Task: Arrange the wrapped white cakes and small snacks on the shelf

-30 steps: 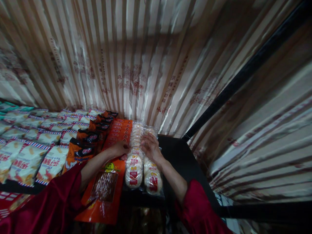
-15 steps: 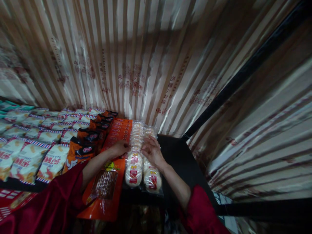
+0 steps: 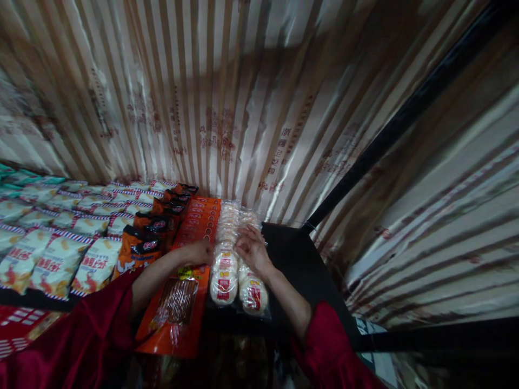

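In the head view, I see a person in dark red sleeves [image 3: 336, 346] reaching over a black shelf [image 3: 298, 256], both bare hands among packets of snacks. Two columns of clear packs lie side by side on the shelf, filled with round white pieces: a left cracker column [image 3: 224, 273] and a right cracker column [image 3: 253, 292], each with red and yellow printing.

The left hand [image 3: 198, 252] comes in over a flat orange packet [image 3: 178, 302], its fingertips at the near side of the left cracker column. Those fingers are bent in close together; from here I cannot tell whether they pinch the wrapping. The right hand [image 3: 254, 251] is over the right cracker column, thumb and forefinger close to each other towards the left column, the other fingers loosely fanned. Whether any film is caught between them, I cannot tell.

The orange packet hangs past the front edge of the shelf, brown strips showing through its window. Left of it runs a row of orange-and-black bags [image 3: 140, 249], then ranks of white bags [image 3: 60, 265] with striped edges, and green packs [image 3: 22, 177] at the far left. A pleated curtain [image 3: 227, 108] with dark red prints rises behind, crossed at the right by a slanting black bar [image 3: 399, 129].
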{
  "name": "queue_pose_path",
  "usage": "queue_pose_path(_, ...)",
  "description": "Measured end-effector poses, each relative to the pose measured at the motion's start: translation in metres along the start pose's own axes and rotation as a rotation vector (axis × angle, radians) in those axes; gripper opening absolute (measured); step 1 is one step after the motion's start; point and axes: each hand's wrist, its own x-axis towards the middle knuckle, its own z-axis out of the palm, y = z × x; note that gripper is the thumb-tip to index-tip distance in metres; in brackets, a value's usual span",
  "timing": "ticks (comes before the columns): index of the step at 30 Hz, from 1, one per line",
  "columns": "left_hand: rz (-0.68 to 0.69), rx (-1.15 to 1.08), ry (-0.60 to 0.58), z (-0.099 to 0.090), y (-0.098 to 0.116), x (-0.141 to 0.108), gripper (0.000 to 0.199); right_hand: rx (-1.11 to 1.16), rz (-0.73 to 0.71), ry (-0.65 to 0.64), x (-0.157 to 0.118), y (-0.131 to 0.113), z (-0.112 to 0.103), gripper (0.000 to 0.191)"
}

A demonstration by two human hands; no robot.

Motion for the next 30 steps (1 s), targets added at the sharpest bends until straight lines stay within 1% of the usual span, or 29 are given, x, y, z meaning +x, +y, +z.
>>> queue_pose_path(4,0.034,-0.101,0.007,0.003,-0.005,0.002,0.007,0.002,-0.005,-0.001,0.000,0.002,0.001,0.004)
queue_pose_path(8,0.050,-0.234,-0.004,0.008,-0.010,0.005,0.008,-0.007,-0.013,0.004,-0.001,0.003,0.002,0.004)
queue_pose_path(10,0.050,-0.271,0.030,0.011,-0.014,0.008,0.011,-0.016,-0.040,0.016,-0.002,0.002,0.000,0.005)
queue_pose_path(14,0.067,-0.316,0.130,0.013,-0.018,0.012,0.011,-0.066,-0.122,0.037,-0.012,-0.008,-0.005,0.014)
queue_pose_path(19,0.083,-0.335,0.189,0.016,-0.023,0.015,0.011,-0.172,-0.253,-0.011,-0.029,-0.027,-0.011,0.013)
queue_pose_path(21,0.088,-0.294,0.218,0.016,-0.023,0.015,0.011,-0.213,-0.276,-0.022,-0.034,-0.031,-0.010,0.012)
queue_pose_path(23,0.096,-0.174,0.271,0.015,-0.021,0.012,0.011,-0.244,-0.275,-0.026,-0.036,-0.034,-0.009,0.011)
queue_pose_path(25,0.120,0.009,0.380,0.013,-0.015,0.007,0.009,-0.257,-0.265,-0.031,-0.037,-0.035,-0.008,0.009)
queue_pose_path(27,0.184,0.177,0.503,0.012,-0.007,0.001,0.004,-0.253,-0.249,-0.040,-0.037,-0.036,-0.008,0.007)
queue_pose_path(28,0.226,0.233,0.540,0.013,-0.003,-0.001,0.003,-0.247,-0.240,-0.046,-0.037,-0.037,-0.009,0.007)
queue_pose_path(29,0.271,0.270,0.541,0.015,0.001,-0.003,0.004,-0.239,-0.232,-0.053,-0.038,-0.037,-0.009,0.007)
queue_pose_path(30,0.309,0.294,0.507,0.017,0.004,-0.004,0.005,-0.232,-0.224,-0.060,-0.038,-0.038,-0.009,0.007)
